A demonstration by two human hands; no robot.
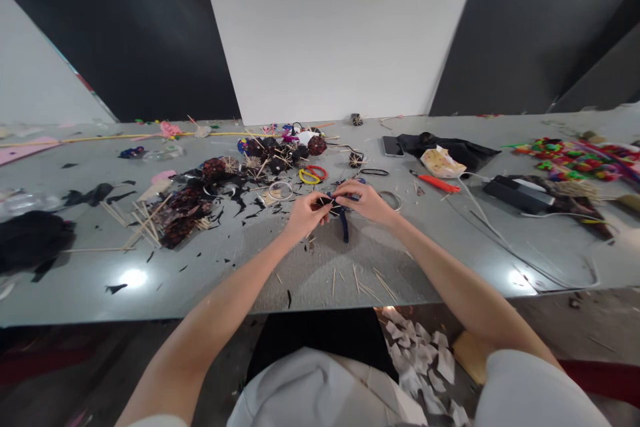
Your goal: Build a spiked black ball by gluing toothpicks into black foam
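Observation:
In the head view my left hand [307, 215] and my right hand [367, 203] meet over the middle of the table. Between their fingertips is a small black bundle with pale thin sticks poking out [327, 201], partly covered by the fingers. My left hand grips it from the left side. My right thumb and index finger pinch at its upper right; what exactly they pinch is too small to make out. Dark blue handles of a pliers-like tool [345, 225] lie under and beside my right hand, its head hidden.
Black stick-studded balls [283, 155] crowd the table's back left, near a pile of sticks and dark wrapping [175, 217]. Loose sticks [357, 279] lie near the front edge. To the right are a phone [393, 146], an orange-handled cutter [437, 183], a black box [519, 194] and white cable.

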